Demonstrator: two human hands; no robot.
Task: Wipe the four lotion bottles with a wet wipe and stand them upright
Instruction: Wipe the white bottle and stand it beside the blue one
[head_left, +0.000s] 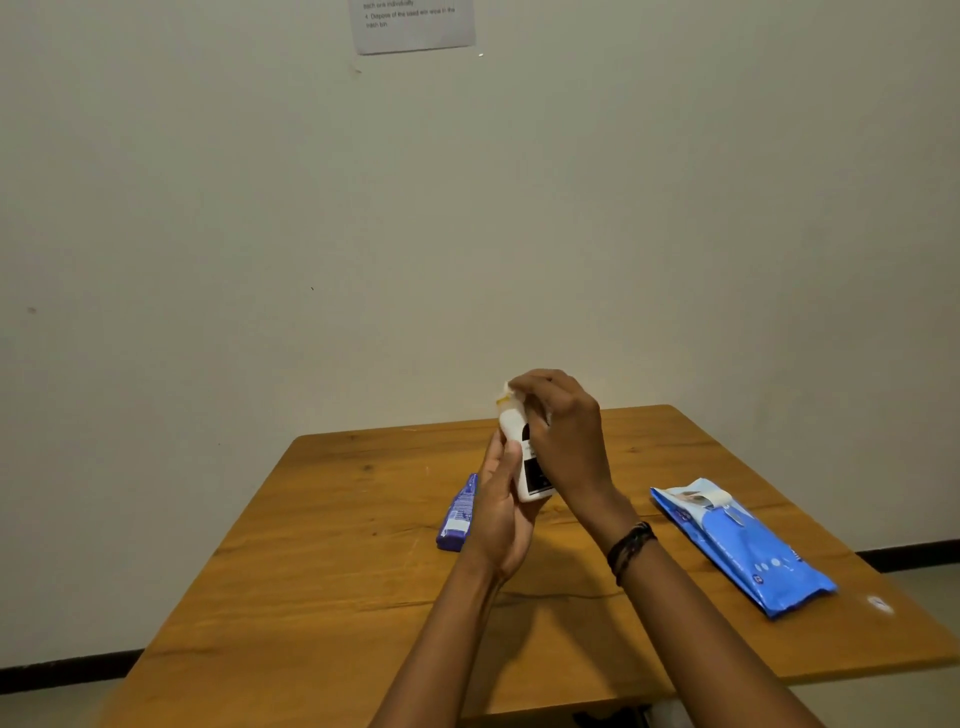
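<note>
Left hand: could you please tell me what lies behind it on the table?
A purple bottle lies flat on the table; the left hand, gripping the white bottle, covers part of it, so anything more behind is hidden.

The right hand (563, 431) covers the cap and upper side of the white bottle (511, 423). The left hand (501, 512) hides part of the blue bottle (460, 512) lying mid-desk. The top edge crops the wall notice (413, 26); its print is mostly illegible. The near edge of the desk (337, 545) is cropped. A pale item (879, 604) near the desk's right edge is blurred.
</note>
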